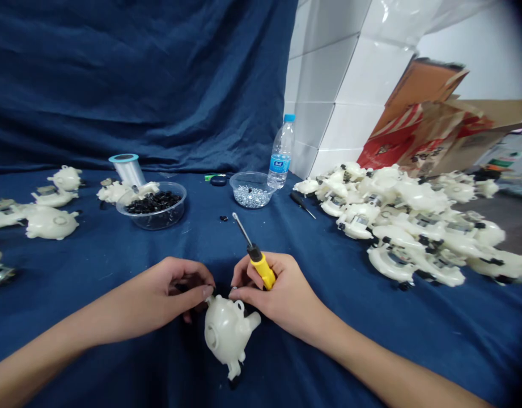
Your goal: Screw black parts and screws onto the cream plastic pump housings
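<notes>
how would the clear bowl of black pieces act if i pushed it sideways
The clear bowl is wide and low, so it probably slides rather than tips. Its thin-looking wall might flex a little. The loose black pieces could shift or spill if jolted, since no lid covers them.

I see a creamy white plastic part (pixel 225 331), and a pile of parts (pixel 422 195) in much the same shade. The screwdriver (pixel 264 273) is yellow and black with a silver shaft. Curtain (pixel 137 85) and tablecloth (pixel 201 246) are dark blue. The bowled bits (pixel 154 202) are black, the bottle cap (pixel 289 118) bright blue; red and pale stripes mark a bag (pixel 400 124).
</notes>
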`<act>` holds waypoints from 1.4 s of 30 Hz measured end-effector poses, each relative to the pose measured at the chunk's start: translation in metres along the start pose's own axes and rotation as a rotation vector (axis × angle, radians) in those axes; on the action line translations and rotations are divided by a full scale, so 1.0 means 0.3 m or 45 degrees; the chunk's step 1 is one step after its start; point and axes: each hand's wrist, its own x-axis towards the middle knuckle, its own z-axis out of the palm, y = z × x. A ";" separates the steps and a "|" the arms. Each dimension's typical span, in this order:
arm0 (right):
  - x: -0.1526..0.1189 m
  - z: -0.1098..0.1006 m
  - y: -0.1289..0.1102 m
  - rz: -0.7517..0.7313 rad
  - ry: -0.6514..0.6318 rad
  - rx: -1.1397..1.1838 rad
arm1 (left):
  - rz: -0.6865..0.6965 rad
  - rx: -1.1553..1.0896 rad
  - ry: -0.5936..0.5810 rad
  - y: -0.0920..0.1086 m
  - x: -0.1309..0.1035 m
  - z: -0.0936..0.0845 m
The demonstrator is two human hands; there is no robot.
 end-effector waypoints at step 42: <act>-0.014 -0.024 -0.024 -0.012 0.018 0.000 | 0.424 0.377 -0.110 -0.002 -0.022 -0.040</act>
